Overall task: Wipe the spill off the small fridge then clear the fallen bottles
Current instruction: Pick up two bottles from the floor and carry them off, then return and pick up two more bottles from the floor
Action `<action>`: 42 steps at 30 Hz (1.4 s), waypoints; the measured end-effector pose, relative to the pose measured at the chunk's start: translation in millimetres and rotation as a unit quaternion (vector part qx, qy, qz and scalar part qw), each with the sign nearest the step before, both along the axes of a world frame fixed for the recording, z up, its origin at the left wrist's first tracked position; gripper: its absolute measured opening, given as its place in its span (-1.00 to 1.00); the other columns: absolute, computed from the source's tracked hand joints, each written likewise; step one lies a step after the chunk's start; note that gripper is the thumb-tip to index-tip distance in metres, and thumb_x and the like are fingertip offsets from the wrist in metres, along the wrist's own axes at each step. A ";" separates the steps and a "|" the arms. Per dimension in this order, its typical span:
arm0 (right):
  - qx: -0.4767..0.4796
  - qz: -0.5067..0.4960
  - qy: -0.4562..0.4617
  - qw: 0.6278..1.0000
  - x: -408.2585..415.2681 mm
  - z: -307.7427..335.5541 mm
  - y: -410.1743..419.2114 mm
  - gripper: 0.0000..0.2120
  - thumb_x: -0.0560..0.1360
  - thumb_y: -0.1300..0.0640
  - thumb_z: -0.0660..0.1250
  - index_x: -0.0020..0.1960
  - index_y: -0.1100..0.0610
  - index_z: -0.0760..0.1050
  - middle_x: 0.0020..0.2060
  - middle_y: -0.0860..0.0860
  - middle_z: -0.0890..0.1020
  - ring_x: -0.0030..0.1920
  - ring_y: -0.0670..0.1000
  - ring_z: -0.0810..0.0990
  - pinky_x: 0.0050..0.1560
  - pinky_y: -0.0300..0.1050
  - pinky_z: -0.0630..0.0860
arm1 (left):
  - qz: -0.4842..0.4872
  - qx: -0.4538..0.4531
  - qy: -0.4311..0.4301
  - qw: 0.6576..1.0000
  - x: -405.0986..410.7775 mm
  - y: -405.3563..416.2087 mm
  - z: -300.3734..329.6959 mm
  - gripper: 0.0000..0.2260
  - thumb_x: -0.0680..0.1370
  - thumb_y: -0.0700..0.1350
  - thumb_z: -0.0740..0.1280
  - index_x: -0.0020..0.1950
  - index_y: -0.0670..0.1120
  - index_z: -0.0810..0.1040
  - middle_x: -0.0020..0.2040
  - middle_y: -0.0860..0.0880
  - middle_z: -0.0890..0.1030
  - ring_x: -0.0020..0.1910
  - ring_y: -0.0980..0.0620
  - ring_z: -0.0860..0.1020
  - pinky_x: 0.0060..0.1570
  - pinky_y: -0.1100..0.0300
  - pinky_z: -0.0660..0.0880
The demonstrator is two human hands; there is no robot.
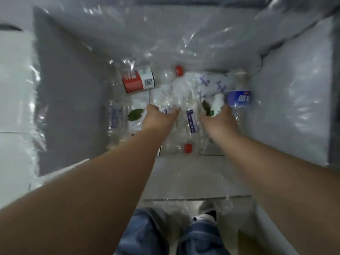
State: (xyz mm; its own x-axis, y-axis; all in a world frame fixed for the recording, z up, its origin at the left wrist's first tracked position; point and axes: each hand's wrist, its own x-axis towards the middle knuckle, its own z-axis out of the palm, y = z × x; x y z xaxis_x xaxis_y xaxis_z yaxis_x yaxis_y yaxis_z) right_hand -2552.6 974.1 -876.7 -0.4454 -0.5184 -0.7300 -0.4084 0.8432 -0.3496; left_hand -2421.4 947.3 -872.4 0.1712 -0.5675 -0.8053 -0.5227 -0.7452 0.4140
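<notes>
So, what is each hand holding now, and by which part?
The right hand grips the small white bottle around its lower body. The left hand reaches into clear bottles; its hold cannot be told.

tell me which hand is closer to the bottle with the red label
Left. The left hand is just below and right of the red-labelled bottle; the right hand is farther right, by the small white bottle.
</notes>
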 end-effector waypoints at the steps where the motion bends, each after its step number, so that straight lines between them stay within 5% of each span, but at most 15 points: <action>1: -0.001 0.016 0.002 1.000 1.8 26.1 -1.3 -0.45 0.52 0.00 0.28 0.41 0.18 0.20 0.27 0.13 0.45 0.12 0.12 0.50 -0.05 -0.20 0.34 | -0.018 -0.012 0.005 1.000 1.6 -1.1 20.8 -0.47 0.52 0.12 0.28 0.37 -0.14 0.29 0.22 -0.14 0.48 0.17 -0.12 0.47 0.10 0.14 0.39; 4: -0.013 0.057 0.000 0.998 6.2 115.9 -6.1 -0.62 0.55 0.00 0.23 0.28 0.18 0.38 0.26 0.10 0.45 0.05 0.10 0.50 -0.11 -0.21 0.28 | -0.088 -0.037 0.000 0.995 4.8 -5.2 102.6 -0.65 0.55 0.04 0.25 0.26 -0.11 0.47 0.14 -0.12 0.57 0.08 -0.10 0.53 0.00 0.21 0.42; 8: -0.056 0.130 -0.009 0.990 11.1 255.5 -19.2 -0.76 0.58 0.01 0.18 0.16 0.11 0.46 -0.01 0.01 0.56 -0.21 -0.05 0.45 -0.24 -0.21 0.30 | -0.134 -0.103 -0.010 0.986 11.5 -18.4 244.1 -0.74 0.57 -0.01 0.20 0.17 -0.09 0.54 0.05 -0.06 0.61 -0.01 -0.07 0.55 -0.05 0.21 0.40; 14: -0.146 0.242 -0.004 0.959 20.8 473.0 -14.1 -0.80 0.59 0.08 0.16 0.13 0.11 0.48 0.04 0.02 0.59 -0.08 0.00 0.49 -0.06 -0.14 0.42 | -0.055 -0.213 -0.012 0.975 25.1 -12.6 467.6 -0.78 0.58 -0.07 0.20 0.10 -0.14 0.55 -0.01 -0.10 0.62 0.01 -0.10 0.56 0.01 0.10 0.48; 20: -0.251 0.327 -0.022 0.911 50.3 625.1 6.3 -0.80 0.57 0.05 0.20 0.14 0.08 0.49 0.06 -0.01 0.58 0.01 0.02 0.53 0.01 -0.10 0.46 | -0.126 -0.339 -0.095 0.927 61.9 18.3 624.2 -0.82 0.56 -0.08 0.22 0.08 -0.08 0.55 -0.03 -0.01 0.60 -0.03 0.01 0.54 -0.08 0.24 0.39; 36: -0.414 0.503 0.047 0.757 250.2 801.5 74.3 -0.82 0.55 0.08 0.19 0.06 0.08 0.52 -0.04 0.02 0.60 -0.02 0.04 0.55 0.04 0.04 0.54 | -0.145 -0.432 -0.243 0.856 270.2 150.3 800.1 -0.80 0.56 -0.08 0.21 0.08 -0.10 0.56 0.03 -0.06 0.60 0.02 -0.01 0.52 -0.04 0.20 0.40; 42: -0.443 0.542 0.069 0.711 360.3 832.5 120.4 -0.85 0.52 0.07 0.20 0.00 0.05 0.51 -0.11 -0.03 0.57 -0.06 0.01 0.51 -0.11 -0.15 0.45 | -0.123 -0.426 -0.279 0.852 392.9 227.1 827.0 -0.81 0.56 -0.06 0.20 0.07 -0.06 0.57 -0.01 -0.01 0.58 -0.06 0.06 0.47 -0.08 0.22 0.37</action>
State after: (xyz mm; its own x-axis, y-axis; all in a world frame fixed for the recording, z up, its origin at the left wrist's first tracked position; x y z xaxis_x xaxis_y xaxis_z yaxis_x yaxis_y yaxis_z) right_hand -2192.4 1094.5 -44.2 0.5309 -0.8404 0.1091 -0.7316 -0.5195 -0.4415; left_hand -2028.4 1174.3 -45.4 0.1841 -0.9792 0.0854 -0.9117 -0.1377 0.3870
